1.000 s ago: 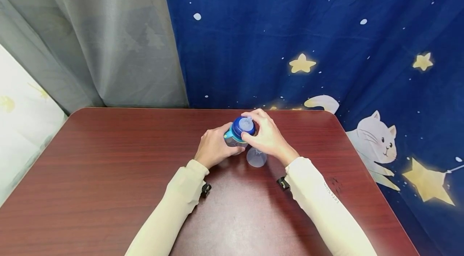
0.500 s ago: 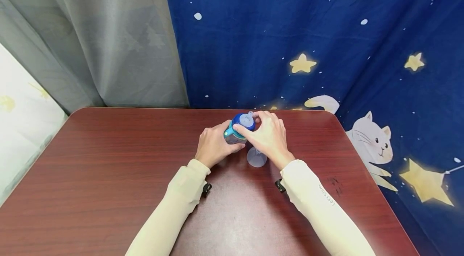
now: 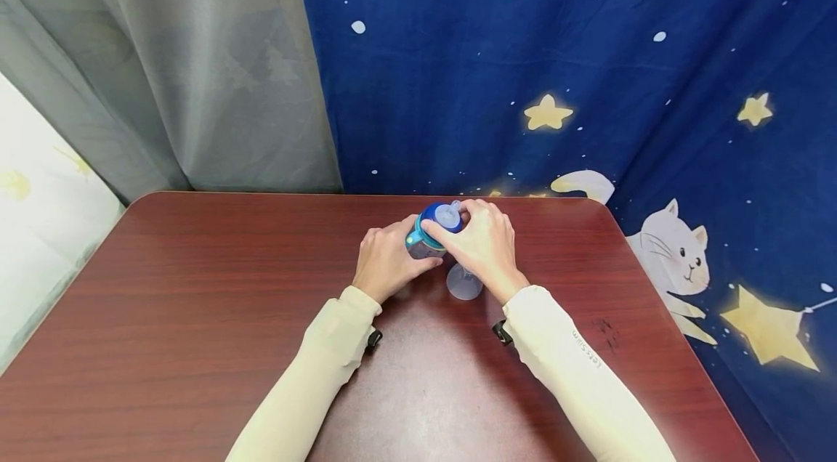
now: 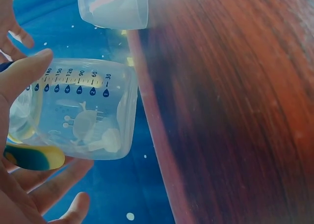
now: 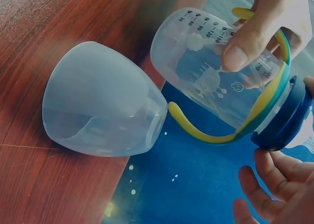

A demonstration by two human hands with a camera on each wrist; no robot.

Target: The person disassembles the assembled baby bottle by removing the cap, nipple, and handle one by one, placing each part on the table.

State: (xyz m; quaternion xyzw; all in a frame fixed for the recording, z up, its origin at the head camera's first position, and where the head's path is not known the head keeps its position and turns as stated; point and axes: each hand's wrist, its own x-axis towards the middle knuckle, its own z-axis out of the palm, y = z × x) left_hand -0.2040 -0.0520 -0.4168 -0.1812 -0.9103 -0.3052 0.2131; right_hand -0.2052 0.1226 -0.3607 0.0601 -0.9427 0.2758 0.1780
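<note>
A clear baby bottle (image 3: 421, 244) with blue measure marks, a crab print and yellow-teal handles (image 5: 216, 133) is held tilted just above the table. My left hand (image 3: 387, 258) grips its body, thumb (image 4: 22, 74) on the wall (image 4: 83, 116). My right hand (image 3: 482, 240) curls round the dark blue screw ring (image 3: 437, 218) that carries the clear teat. The ring (image 5: 284, 118) sits on the bottle's neck, with the right fingers (image 5: 267, 185) beside it. A clear domed cap (image 3: 464, 282) lies on its side on the table right below the hands.
The dark red wooden table (image 3: 196, 302) has a rounded far edge. A blue star-and-cat cloth (image 3: 588, 84) hangs behind and to the right, a grey curtain (image 3: 163, 70) behind on the left. The domed cap (image 5: 103, 101) lies right next to the bottle's base.
My right hand has turned around the blue ring, its thumb sliding left across the ring's near side. The left hand and bottle have lifted a little; the cap has stayed put.
</note>
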